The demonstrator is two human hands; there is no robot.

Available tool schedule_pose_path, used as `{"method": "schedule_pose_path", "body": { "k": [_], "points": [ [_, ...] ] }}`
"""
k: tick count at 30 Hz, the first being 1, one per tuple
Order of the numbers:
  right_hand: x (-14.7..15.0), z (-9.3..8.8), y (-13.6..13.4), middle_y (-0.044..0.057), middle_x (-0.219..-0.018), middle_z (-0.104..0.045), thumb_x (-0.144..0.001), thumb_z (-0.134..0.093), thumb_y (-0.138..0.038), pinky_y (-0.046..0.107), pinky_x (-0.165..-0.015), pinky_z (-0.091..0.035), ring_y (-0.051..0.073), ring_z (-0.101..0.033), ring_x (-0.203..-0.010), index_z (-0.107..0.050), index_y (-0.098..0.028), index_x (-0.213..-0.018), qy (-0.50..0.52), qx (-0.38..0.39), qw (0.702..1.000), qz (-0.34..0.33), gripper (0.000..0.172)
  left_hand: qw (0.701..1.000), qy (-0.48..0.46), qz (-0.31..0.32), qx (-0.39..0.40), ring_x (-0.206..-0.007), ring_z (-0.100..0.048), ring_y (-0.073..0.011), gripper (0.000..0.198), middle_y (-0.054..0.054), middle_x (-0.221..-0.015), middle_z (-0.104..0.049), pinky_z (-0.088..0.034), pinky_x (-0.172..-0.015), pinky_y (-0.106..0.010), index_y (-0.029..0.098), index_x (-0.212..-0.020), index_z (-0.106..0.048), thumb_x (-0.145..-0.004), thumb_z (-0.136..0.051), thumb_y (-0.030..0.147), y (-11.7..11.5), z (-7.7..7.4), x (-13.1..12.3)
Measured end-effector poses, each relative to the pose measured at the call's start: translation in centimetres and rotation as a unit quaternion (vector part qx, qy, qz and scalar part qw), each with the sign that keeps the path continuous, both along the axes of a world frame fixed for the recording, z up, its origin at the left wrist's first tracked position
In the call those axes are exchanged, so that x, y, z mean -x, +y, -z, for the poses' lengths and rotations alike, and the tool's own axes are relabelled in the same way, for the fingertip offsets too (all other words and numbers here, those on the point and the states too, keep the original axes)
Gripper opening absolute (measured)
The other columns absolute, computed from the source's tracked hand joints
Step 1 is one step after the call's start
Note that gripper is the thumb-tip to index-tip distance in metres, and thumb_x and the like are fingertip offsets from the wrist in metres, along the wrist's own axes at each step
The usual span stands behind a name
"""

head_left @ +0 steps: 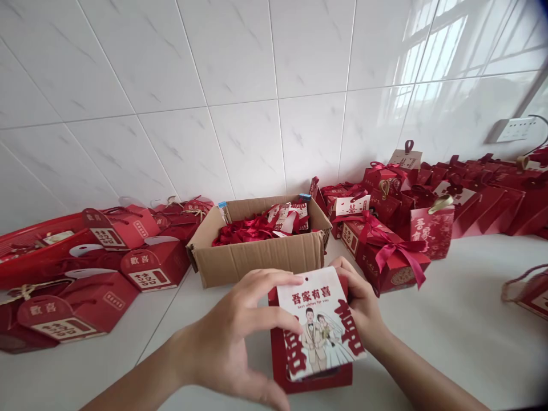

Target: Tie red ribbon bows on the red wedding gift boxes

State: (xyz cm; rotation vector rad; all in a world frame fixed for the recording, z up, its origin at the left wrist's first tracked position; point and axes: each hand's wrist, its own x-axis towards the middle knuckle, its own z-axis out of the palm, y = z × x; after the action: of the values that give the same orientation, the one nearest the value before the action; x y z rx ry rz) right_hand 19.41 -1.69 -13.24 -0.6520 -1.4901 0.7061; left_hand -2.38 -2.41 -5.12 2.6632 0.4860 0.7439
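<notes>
Low in the middle of the head view I hold a small red gift box [310, 378] with a white picture card [319, 325] across its front. My left hand [231, 337] curls round the box's left side, fingertips on the card's top left edge. My right hand [362, 302] grips the right side from behind, mostly hidden by the card. Both hands are closed on the box, which rests on or just above the white counter [449, 331].
An open cardboard carton [257, 260] full of red ribbons and tags stands just behind my hands. Red handled boxes [149, 268] crowd the left; ribboned red boxes [385, 251] and red bags [471, 205] line the right along the tiled wall. Another red item [528, 291] lies far right.
</notes>
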Motion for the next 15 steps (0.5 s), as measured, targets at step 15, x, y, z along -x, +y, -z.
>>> {"method": "schedule_pose_path", "body": {
  "k": [15],
  "points": [
    [1.7, 2.5, -0.7, 0.002, -0.114, -0.042, -0.085, -0.05, -0.027, 0.035, -0.079, -0.047, 0.019, -0.051, -0.095, -0.045, -0.031, -0.101, 0.171, 0.051, 0.981, -0.079, 0.017, 0.919, -0.231, -0.184, 0.263, -0.096, -0.059, -0.0167, 0.012, -0.005, -0.107, -0.06, -0.05, -0.08, -0.027, 0.022, -0.095, -0.052, -0.085, -0.06, 0.022, -0.7, 4.7, -1.4]
  ]
}}
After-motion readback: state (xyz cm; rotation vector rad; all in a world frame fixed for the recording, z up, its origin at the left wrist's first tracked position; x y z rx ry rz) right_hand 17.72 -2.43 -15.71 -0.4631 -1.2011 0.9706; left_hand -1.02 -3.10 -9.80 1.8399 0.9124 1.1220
